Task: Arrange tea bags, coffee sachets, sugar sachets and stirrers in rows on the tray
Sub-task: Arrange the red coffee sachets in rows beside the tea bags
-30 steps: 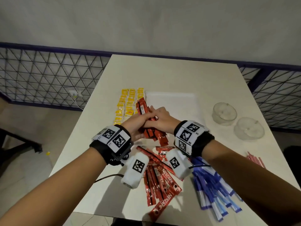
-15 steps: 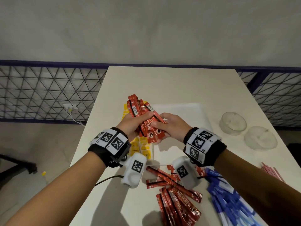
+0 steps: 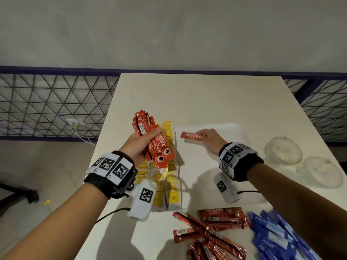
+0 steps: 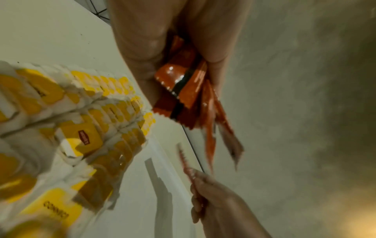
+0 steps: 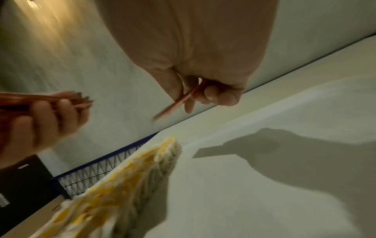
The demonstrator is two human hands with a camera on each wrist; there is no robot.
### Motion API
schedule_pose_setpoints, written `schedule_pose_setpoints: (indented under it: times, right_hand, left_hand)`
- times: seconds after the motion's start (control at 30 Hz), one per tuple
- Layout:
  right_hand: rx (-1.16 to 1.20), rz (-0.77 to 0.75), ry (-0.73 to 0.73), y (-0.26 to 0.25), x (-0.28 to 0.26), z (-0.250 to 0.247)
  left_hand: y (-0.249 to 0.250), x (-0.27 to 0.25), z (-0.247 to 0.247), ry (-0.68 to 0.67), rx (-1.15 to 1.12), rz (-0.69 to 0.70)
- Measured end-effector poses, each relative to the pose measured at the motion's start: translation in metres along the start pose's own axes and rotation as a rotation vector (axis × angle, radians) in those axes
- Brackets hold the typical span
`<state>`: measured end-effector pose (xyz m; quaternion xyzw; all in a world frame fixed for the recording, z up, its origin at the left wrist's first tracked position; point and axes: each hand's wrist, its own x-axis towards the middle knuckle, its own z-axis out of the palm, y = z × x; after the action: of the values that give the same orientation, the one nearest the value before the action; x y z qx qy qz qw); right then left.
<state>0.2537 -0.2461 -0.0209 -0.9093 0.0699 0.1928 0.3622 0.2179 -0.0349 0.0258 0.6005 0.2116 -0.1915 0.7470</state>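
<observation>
My left hand [image 3: 139, 142] grips a bundle of red coffee sachets [image 3: 154, 141] [image 4: 183, 90], held above the rows of yellow tea bags [image 3: 169, 177] [image 4: 81, 128] [image 5: 114, 185] on the left side of the white tray [image 3: 225, 128]. To the right, my right hand [image 3: 209, 138] [image 5: 203, 93] pinches a single red coffee sachet [image 3: 190, 136] [image 5: 179, 101] by its end, just over the far bare part of the tray. The fingers of both hands are curled round what they hold.
Loose red coffee sachets [image 3: 212, 228] lie on the table [image 3: 206, 94] near the front edge, with a heap of blue sachets [image 3: 277, 239] to their right. Two clear glass bowls [image 3: 283, 150] stand at the right. A metal mesh railing [image 3: 47, 106] runs behind the table.
Both hands lifted the red bundle off the table. The right hand then pulled one sachet out and carried it right over the tray, while the left keeps the bundle.
</observation>
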Motion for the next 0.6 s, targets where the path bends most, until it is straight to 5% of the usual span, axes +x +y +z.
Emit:
schedule_pose_setpoints:
  times: [0.6]
  right_hand:
    - [0.155, 0.133, 0.201, 0.009, 0.083, 0.016]
  left_hand:
    - [0.003, 0.049, -0.020, 0.033, -0.013, -0.079]
